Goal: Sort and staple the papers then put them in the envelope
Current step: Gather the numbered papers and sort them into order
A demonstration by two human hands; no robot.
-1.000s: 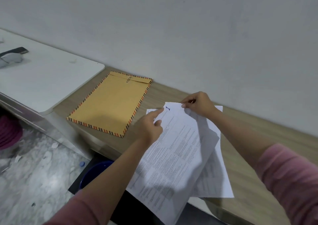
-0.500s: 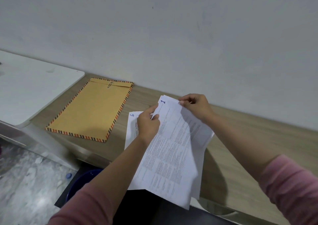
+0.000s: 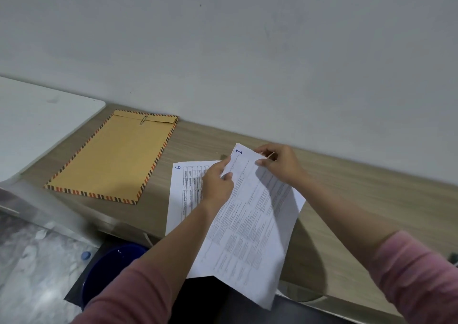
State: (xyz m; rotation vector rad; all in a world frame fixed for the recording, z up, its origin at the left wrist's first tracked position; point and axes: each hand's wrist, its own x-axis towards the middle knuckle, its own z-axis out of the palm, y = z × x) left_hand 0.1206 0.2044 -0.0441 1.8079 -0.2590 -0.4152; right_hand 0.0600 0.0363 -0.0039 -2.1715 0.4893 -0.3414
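Observation:
A printed sheet marked "1" (image 3: 250,224) is held tilted above the wooden desk (image 3: 347,204). My left hand (image 3: 216,182) pinches its top left edge, and my right hand (image 3: 280,163) pinches its top right corner. Beneath it lies another sheet marked "9" (image 3: 182,194), flat on the desk and partly hidden by my left forearm. A brown envelope (image 3: 116,157) with a striped border and a paper clip at its flap lies flat to the left of the papers. No stapler is in view.
A white table (image 3: 37,123) adjoins the desk at far left. The grey wall (image 3: 247,51) runs close behind the desk. Below the front edge are a dark blue bin (image 3: 109,271) and marbled floor (image 3: 32,274).
The view has shifted right, so the envelope and white table appear further left. Both hands have raised sheet "1" off the pile, uncovering the sheet marked "9".

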